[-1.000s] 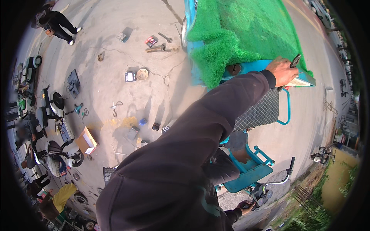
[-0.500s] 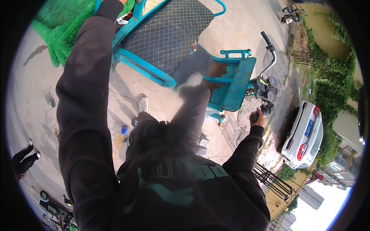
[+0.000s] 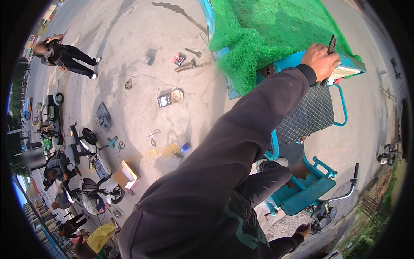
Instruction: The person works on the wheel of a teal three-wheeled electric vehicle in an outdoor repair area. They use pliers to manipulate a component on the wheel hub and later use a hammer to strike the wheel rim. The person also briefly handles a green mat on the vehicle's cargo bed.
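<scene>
My left hand (image 3: 320, 60) is closed round a dark metal piece (image 3: 332, 45) at the blue edge (image 3: 295, 57) of a three-wheeler's rear bed, which has bright green shaggy matting (image 3: 280, 23) over it. Below it are a black quilted seat (image 3: 302, 114) and a blue front footwell frame (image 3: 306, 194). My right hand (image 3: 305, 229), low at the right, grips the end of the handlebar (image 3: 351, 185). My left arm hides much of my body. One shoe (image 3: 280, 162) shows beside the footwell.
Tools (image 3: 187, 64), small boxes (image 3: 164, 100), a bowl (image 3: 177, 96) and an open carton (image 3: 125, 175) lie on the pavement. A person (image 3: 69, 58) stands at upper left. Scooters (image 3: 77, 146) and several people (image 3: 60, 198) line the left side. A motorbike (image 3: 388, 155) stands far right.
The view swung toward the handlebar and back. Both hands stay at their places. The person at upper left now has a raised arm, and my foot shows more by the footwell.
</scene>
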`<state>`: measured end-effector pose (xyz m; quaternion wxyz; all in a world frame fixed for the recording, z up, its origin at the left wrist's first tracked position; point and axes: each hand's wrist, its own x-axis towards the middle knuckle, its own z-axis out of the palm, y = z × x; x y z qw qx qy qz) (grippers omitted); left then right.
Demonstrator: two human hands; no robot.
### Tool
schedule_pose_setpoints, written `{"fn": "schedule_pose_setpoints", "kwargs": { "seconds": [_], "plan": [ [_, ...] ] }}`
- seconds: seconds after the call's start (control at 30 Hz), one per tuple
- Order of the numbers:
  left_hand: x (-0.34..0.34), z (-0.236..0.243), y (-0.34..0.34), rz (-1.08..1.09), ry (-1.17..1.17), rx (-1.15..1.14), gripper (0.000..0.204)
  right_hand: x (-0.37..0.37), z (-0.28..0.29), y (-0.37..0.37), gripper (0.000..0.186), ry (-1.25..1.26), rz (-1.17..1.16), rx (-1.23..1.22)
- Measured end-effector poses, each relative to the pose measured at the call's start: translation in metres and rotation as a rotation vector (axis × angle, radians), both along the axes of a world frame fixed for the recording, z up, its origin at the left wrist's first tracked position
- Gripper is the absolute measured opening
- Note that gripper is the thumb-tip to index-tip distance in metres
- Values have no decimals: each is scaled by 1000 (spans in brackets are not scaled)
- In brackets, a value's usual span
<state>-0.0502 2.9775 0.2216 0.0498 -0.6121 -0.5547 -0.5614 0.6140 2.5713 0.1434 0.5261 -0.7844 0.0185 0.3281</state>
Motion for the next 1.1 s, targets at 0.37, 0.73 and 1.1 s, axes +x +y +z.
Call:
{"fn": "schedule_pose_setpoints", "kwargs": {
  "seconds": [0.37, 0.73, 1.1],
  "plan": [
    [2, 2, -3, 25, 6, -28, 23, 7, 11, 4, 16, -12, 49, -4],
    [-1, -1, 0, 4, -6, -40, 21, -22, 22, 9, 18, -53, 52, -15],
    [1, 1, -1, 1, 2, -52, 21, -27, 22, 10, 19, -15, 37, 19]
  ]
}}
